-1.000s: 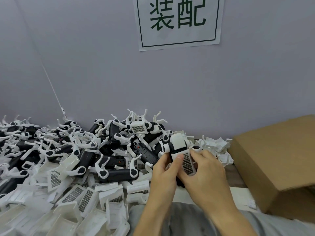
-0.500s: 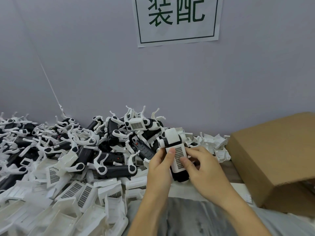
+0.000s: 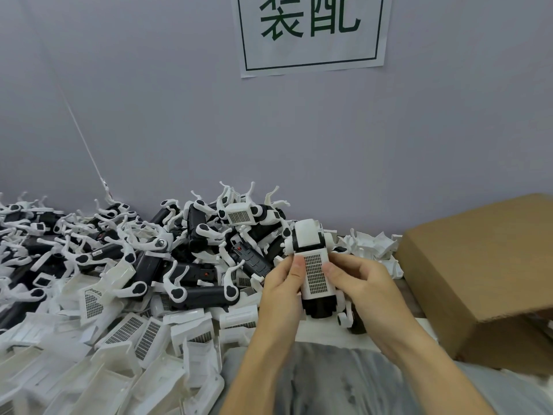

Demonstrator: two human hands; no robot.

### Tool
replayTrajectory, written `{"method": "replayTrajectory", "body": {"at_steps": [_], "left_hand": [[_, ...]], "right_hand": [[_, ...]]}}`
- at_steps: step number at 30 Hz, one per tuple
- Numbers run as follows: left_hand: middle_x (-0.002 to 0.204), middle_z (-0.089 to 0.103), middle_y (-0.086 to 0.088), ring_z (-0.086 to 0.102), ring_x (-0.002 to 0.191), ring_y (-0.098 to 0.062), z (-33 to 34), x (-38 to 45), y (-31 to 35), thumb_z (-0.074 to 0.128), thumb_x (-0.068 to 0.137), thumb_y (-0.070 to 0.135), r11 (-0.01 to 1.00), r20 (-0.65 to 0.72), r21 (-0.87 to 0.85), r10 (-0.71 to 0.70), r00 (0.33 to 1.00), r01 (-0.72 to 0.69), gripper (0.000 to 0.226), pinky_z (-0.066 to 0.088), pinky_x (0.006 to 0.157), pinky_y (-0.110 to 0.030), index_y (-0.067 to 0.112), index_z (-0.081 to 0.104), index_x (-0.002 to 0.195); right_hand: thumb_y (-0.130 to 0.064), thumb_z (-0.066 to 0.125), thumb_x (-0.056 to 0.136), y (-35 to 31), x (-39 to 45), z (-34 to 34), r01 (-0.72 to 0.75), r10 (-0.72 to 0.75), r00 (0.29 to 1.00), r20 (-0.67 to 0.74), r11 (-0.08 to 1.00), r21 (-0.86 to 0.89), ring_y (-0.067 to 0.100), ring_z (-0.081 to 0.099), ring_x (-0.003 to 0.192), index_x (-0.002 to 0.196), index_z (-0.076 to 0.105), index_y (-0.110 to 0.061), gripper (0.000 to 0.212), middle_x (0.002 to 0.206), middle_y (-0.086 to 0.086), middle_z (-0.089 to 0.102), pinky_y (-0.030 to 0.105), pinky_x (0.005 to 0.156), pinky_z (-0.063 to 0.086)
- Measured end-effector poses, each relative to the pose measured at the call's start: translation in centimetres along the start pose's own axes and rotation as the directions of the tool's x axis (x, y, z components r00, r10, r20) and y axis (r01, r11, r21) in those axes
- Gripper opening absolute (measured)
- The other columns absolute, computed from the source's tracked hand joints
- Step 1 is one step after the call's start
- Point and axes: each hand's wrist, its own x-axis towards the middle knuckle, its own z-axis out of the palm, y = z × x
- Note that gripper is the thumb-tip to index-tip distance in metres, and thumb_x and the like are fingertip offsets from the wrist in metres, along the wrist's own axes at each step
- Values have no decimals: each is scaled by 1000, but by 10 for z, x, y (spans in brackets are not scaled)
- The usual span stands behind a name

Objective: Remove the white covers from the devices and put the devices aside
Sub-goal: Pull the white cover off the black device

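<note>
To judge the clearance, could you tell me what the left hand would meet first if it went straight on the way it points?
Probably the pile of devices behind the left hand, which points up and away while gripping the covered device; depth is unclear.

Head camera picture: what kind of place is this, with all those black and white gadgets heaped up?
Probably a factory assembly bench. A printed wall sign reads "assembly" in Chinese, a big heap of identical devices and loose white covers fills the table, and a cardboard box stands alongside.
</note>
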Motion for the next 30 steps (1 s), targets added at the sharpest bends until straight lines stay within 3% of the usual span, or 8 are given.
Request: {"method": "replayTrajectory", "body": {"at_steps": [4, 7, 10, 14, 16, 20, 25, 30], "left_hand": [[115, 70, -29, 64, 113, -48, 2, -4, 3, 53, 89, 41, 981, -61, -185, -63, 996, 51, 50, 49, 101, -62, 1, 72, 113], [108, 73, -25, 71, 103, -41, 1, -1, 3, 52, 89, 45, 972, -86, -223, -93, 992, 72, 48, 58, 89, -51, 7, 78, 102], [99, 77, -17, 76, 89, -29, 0, 2, -1, 42, 103, 41, 982, -78, -171, -92, 993, 78, 48, 62, 71, -37, 18, 82, 91], [101, 77, -15, 73, 100, -34, 3, 0, 0, 44, 103, 41, 998, -74, -57, -17, 997, 13, 43, 57, 92, -52, 21, 81, 94], [102, 77, -16, 71, 103, -35, 5, -3, 1, 48, 99, 43, 999, -40, 9, 38, 998, -38, 41, 54, 95, -57, 16, 80, 100], [101, 77, -15, 73, 100, -32, 9, -8, 5, 52, 91, 44, 991, 41, 90, 94, 995, -97, 43, 57, 90, -47, 12, 77, 105], [92, 67, -35, 62, 77, -28, 10, -7, 6, 49, 105, 21, 959, -10, 228, 174, 985, -167, 34, 52, 77, -57, 0, 74, 97], [82, 72, -24, 63, 72, -23, 10, -5, 4, 51, 105, 22, 957, -28, 238, 180, 983, -168, 34, 52, 69, -42, 10, 78, 87]], "right_hand": [[-42, 77, 68, -2, -1, 4, 102, -106, 992, -64, 993, -60, 8, 74, 87, 100, 74, -30, 34, 92, -10, 78, 16, 74, 56], [-40, 82, 67, -1, -2, 8, 127, -137, 987, -77, 984, -123, 13, 73, 84, 99, 74, -33, 34, 89, -10, 78, 24, 76, 59], [-21, 80, 82, -1, -1, 10, 127, -139, 987, -75, 981, -145, 16, 73, 89, 101, 74, -32, 23, 93, -9, 78, 32, 83, 59], [-29, 71, 90, -1, -1, 11, 63, -64, 997, -33, 997, -53, 14, 74, 92, 100, 77, -27, 12, 95, -6, 78, 25, 79, 59], [-42, 66, 87, -2, -2, 13, 23, -23, 998, -52, 1000, -18, 15, 75, 87, 94, 80, -19, 27, 90, -1, 79, 22, 73, 59], [-35, 66, 91, -1, -1, 13, -9, 14, 991, -131, 999, 41, 16, 76, 81, 89, 82, -17, 23, 85, 3, 79, 21, 64, 58], [-27, 68, 93, 1, 0, 13, -25, 35, 982, -186, 998, 53, 19, 76, 78, 86, 82, -18, 18, 82, 4, 79, 28, 65, 60], [-28, 69, 90, 3, -1, 15, -14, 32, 979, -200, 996, 90, 17, 76, 75, 79, 82, -19, 19, 80, 4, 78, 21, 59, 57]]}}
